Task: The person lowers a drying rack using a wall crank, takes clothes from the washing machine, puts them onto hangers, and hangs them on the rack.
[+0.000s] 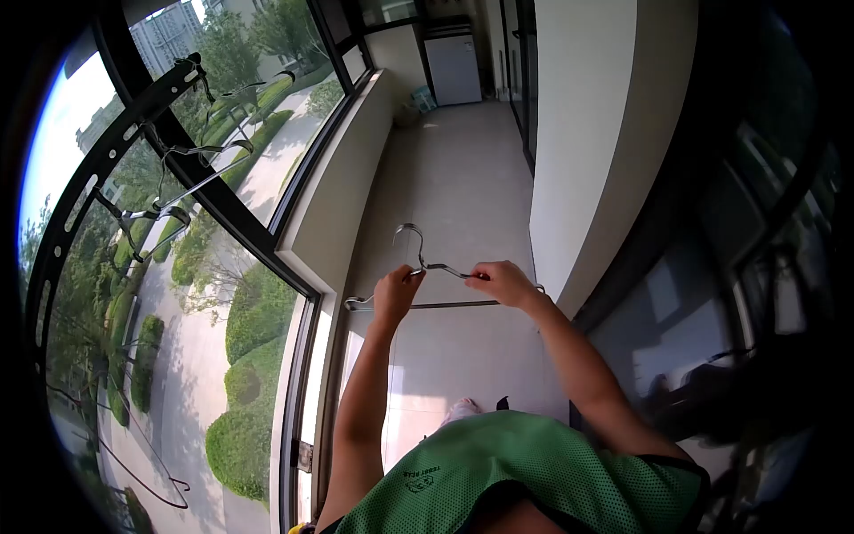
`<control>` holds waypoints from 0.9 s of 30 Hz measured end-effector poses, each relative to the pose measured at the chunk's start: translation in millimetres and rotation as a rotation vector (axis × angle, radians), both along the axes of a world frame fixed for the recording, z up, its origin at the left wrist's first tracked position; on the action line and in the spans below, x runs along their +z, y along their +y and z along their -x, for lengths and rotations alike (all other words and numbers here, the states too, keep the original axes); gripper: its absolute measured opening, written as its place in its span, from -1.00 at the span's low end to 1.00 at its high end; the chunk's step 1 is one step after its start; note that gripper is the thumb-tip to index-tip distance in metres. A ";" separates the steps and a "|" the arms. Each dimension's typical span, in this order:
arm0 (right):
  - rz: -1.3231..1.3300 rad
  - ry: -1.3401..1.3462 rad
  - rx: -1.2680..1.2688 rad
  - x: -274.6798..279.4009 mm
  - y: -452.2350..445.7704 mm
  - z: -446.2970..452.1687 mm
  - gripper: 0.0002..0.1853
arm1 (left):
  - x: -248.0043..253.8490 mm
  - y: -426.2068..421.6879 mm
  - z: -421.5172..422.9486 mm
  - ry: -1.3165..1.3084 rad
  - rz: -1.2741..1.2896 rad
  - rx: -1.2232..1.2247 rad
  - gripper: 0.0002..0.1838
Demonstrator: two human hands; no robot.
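The left hand and right hand gripped a metal hanger at the frame's centre; other hangers hung from a black rail, upper left.

left hand: curled | right hand: pinching | hands apart | arms forward

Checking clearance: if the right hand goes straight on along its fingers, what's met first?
Probably the left hand, past the hanger that the right hand holds; depth is unclear.
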State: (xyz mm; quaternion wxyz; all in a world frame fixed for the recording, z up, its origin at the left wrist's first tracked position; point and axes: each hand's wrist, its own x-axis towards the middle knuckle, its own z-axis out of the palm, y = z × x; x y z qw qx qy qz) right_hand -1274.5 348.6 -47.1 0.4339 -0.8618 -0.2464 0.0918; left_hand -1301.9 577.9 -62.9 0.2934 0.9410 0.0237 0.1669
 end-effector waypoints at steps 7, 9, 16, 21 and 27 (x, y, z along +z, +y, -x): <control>0.026 0.015 -0.006 -19.7 19.9 -150.9 -0.71 | -18.1 7.3 -164.2 0.126 0.029 -0.089 -0.65; 0.065 -0.003 -0.035 -17.1 22.7 -199.3 -0.71 | -8.7 6.3 -216.2 0.167 0.098 -0.109 -0.66; 0.306 -0.023 -0.155 -14.1 19.4 -356.0 -0.71 | 3.5 5.2 -381.4 0.232 0.218 -0.128 -0.68; 0.305 -0.088 -0.182 -52.7 13.6 -485.4 -0.74 | -9.0 -5.8 -495.6 0.143 0.043 -0.224 -0.57; 0.369 -0.110 -0.078 -55.3 27.6 -664.8 -0.74 | -12.2 13.0 -661.5 0.175 0.198 -0.053 -0.48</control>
